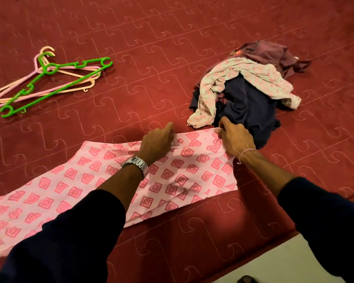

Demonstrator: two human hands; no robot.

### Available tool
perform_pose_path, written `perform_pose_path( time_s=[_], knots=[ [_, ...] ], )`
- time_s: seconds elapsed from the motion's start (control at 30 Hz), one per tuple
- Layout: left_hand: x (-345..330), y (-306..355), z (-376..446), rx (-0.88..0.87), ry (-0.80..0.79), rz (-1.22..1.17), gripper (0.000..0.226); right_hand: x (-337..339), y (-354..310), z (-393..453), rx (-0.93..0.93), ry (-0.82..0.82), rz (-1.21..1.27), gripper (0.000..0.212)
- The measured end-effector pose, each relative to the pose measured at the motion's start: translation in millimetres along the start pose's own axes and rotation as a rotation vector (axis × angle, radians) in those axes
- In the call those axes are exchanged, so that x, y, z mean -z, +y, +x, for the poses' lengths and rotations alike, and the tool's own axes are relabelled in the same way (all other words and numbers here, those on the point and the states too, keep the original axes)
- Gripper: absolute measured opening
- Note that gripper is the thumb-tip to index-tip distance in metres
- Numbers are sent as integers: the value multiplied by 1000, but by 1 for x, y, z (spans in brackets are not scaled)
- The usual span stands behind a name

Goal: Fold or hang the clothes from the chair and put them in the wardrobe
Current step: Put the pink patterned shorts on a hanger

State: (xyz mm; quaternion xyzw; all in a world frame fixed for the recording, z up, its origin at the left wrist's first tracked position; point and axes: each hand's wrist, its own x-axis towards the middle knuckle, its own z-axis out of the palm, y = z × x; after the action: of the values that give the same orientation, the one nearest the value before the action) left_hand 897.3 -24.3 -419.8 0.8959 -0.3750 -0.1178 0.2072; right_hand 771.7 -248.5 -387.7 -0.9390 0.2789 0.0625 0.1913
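A pink garment (74,188) with a darker pink diamond print lies spread flat across the near part of the red quilted bed (151,58). My left hand (156,142), with a metal watch on the wrist, pinches the garment's far edge near its right end. My right hand (234,138), with a thin bracelet, pinches the same edge at the far right corner. Just beyond my right hand sits a heap of clothes (251,92): a dark navy piece, a pale floral piece and a purple piece.
Several plastic hangers (47,78), green, pink and peach, lie in a loose stack at the far left of the bed. The bed's near edge runs diagonally at lower right, with pale floor (274,266) beyond it. No wardrobe or chair is in view.
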Motion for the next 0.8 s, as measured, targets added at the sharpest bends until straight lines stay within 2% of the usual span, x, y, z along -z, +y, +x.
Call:
perform_pose_path(
  time_s=[0.07, 0.17, 0.23, 0.37, 0.43, 0.57, 0.8],
  knots=[
    [-4, -1, -1, 28, 26, 3, 24, -5, 0, 4, -6, 5, 43, 22],
    [-8, -1, -2, 65, 30, -32, 23, -15, 2, 6, -72, 89, 382, 15],
    [-4, 0, -2, 99, -5, -120, 25, -13, 0, 3, -139, 91, 550, 24],
    [12, -2, -2, 198, -177, -385, 37, -9, -1, -4, -273, -108, 926, 51],
    [19, -2, -1, 212, -218, -522, 32, -6, -1, -4, -280, -47, 1040, 47],
    [20, 0, 4, 278, -25, -602, 16, -10, -3, 6, -223, 242, 984, 37],
    [-1, -2, -6, 144, 174, -121, 18, -24, -1, -10, -116, 193, 650, 48]
  ],
)
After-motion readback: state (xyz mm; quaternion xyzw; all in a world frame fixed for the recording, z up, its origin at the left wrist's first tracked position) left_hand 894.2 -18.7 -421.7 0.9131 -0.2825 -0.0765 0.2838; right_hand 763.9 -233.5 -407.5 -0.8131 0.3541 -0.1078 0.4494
